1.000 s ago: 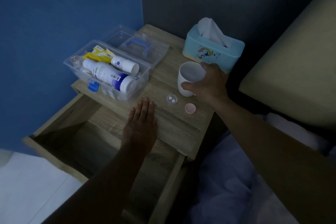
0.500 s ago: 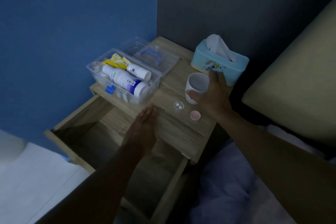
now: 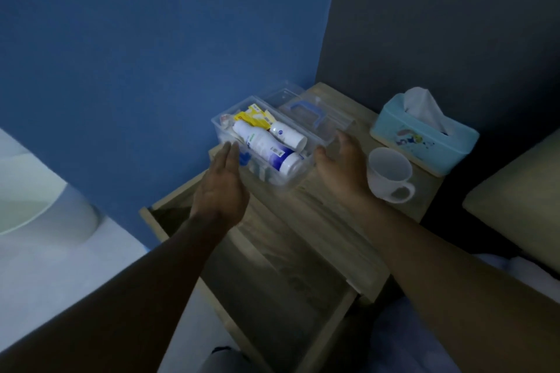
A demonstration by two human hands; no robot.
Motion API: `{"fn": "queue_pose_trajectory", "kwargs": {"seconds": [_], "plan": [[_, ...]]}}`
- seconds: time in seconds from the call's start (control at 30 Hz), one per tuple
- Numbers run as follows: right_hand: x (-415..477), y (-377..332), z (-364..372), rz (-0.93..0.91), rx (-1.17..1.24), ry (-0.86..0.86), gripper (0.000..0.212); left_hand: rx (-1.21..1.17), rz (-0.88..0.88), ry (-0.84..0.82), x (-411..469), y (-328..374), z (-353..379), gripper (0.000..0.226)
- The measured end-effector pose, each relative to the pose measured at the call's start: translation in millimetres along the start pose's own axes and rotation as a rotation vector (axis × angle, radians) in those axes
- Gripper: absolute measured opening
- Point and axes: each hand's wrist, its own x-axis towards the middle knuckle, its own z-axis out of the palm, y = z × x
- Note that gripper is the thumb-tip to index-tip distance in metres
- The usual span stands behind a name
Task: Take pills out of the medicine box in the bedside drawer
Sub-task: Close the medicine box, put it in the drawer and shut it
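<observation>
Both hands have left where they were a moment ago: the right hand (image 3: 339, 163) has let go of the white mug (image 3: 389, 174), the left hand (image 3: 222, 188) has lifted off the nightstand top (image 3: 306, 215), and now they flank the clear medicine box (image 3: 263, 142), fingers spread, gripping nothing. The box sits open on the tabletop, bottles inside, lid (image 3: 309, 112) flipped back, drawer (image 3: 281, 288) below pulled out; looks like she's about to pick the box up
</observation>
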Motion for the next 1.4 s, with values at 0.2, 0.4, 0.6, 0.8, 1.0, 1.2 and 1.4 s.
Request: {"fn": "queue_pose_trajectory", "kwargs": {"seconds": [0.2, 0.4, 0.6, 0.8, 1.0, 1.2, 1.4], "plan": [[45.3, -2.3, 32.5, 0.488, 0.240, 0.121, 0.050, 0.045, 0.114, -0.027, 37.7, -19.8, 9.2, 0.087], [73.7, -2.5, 37.2, 0.666, 0.336, 0.187, 0.046, 0.057, 0.142, -0.051, 40.0, -36.4, 25.0, 0.091], [82.8, -1.8, 23.7, 0.598, 0.730, 0.145, 0.071, 0.089, 0.145, -0.077, 45.1, -37.4, 25.8, 0.094], [69.9, -16.1, 11.1, 0.129, 0.566, 0.315, 0.050, 0.120, 0.122, -0.125, 48.0, -33.6, 22.4, 0.098], [47.0, -24.8, 6.9, -0.202, 0.261, 0.318, 0.045, 0.113, 0.122, -0.140, 46.3, -33.7, 17.8, 0.098], [10.7, -18.4, 12.2, -0.390, 0.072, 0.321, 0.045, -0.018, -0.012, -0.136, 32.2, -33.6, 21.6, 0.096], [-22.8, -1.7, 31.1, -0.588, -0.065, 0.138, 0.042, -0.109, -0.107, -0.179, 24.2, -30.1, 21.6, 0.088]]}}
